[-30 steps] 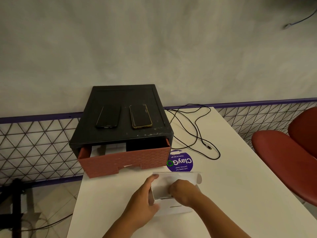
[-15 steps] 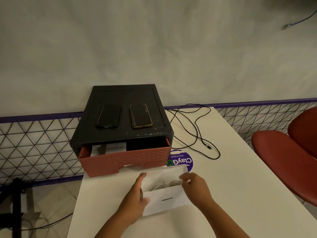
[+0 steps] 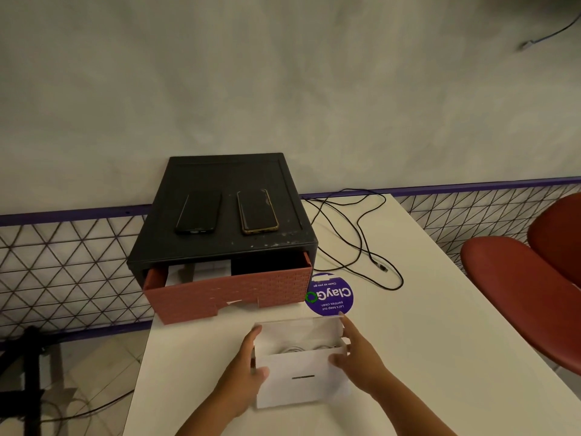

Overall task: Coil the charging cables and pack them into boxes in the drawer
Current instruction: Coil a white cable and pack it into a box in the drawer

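The white box (image 3: 301, 388) sits on the table (image 3: 440, 341) just in front of the drawer (image 3: 232, 294), nearer the person. Its long axis runs left to right, roughly parallel to the drawer's front. The box's open top faces up, and its lid flap stands upright along the side nearest the drawer. The near wall is plain white with one short dark slot in it. Inside lies a coiled white cable (image 3: 298, 349), only partly visible over the near wall.

The left hand (image 3: 245, 372) grips the box's left end, with the thumb on the near wall and the fingers up along the end. The right hand (image 3: 361, 360) holds the right end, its thumb at the near wall's top corner and a finger reaching to the flap's corner.

The drawer is brick-red and pulled partly out of a black cabinet (image 3: 226, 174). Right of the drawer, a loose black cable (image 3: 358, 243) sprawls, uncoiled, across the table.
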`<state>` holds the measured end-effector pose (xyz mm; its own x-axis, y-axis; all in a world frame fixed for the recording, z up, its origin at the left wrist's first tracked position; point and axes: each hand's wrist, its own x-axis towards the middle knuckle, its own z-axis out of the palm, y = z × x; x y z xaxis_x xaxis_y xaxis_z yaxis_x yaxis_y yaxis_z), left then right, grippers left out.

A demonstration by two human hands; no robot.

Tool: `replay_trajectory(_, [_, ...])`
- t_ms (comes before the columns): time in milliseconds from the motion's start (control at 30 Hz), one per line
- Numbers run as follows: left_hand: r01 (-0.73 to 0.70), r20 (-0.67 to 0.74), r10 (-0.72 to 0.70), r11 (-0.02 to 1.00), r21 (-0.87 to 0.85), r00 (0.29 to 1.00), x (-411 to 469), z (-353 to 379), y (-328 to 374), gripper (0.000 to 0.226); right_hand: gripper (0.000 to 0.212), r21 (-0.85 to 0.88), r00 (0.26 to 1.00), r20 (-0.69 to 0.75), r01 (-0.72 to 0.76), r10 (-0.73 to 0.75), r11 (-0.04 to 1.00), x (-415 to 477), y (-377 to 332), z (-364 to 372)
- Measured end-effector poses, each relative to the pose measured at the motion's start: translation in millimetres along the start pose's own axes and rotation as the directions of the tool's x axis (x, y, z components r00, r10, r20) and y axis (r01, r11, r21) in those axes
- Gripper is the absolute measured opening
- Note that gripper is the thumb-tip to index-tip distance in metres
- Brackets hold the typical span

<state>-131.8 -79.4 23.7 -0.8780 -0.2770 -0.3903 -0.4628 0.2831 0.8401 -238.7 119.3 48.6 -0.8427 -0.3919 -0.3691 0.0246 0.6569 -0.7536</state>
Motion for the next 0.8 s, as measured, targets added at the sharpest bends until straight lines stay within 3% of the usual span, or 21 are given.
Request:
replay_trajectory(233, [-0.004, -0.128, 0.022, 0.991, 0.137, 0.992, -1, 9, 2, 0.060, 0.076, -0.064, 0.999, -0.035, -0.021, 0.019, 0.998, -1, 5, 0])
replay_trajectory(533, [0.038, -0.160, -0.021, 0.994, 0.107, 0.987, -4, 10, -1, 0.057, 0.057, -0.138, 0.990, -0.065, -0.135, 0.127, 0.981, -1, 12, 5])
replay_trajectory(667, [0.032, -0.153, -0.011, 0.989, 0.142, 0.988, -5, 10, 0, 0.062, 0.056, -0.168, 0.994, -0.054, -0.103, 0.095, 0.980, -6, 13, 7])
replay_trajectory(733, [0.002, -0.103, 0.020, 0.978, 0.210, 0.994, -5, 13, 2, 0.069, 0.052, -0.250, 0.998, -0.038, -0.052, 0.044, 0.967, -6, 12, 7])
replay_trajectory(800, [-0.058, -0.031, 0.076, 0.916, 0.397, 0.997, -6, 17, 5, 0.068, 0.049, -0.358, 1.000, -0.014, -0.018, 0.014, 0.934, -7, 11, 7])
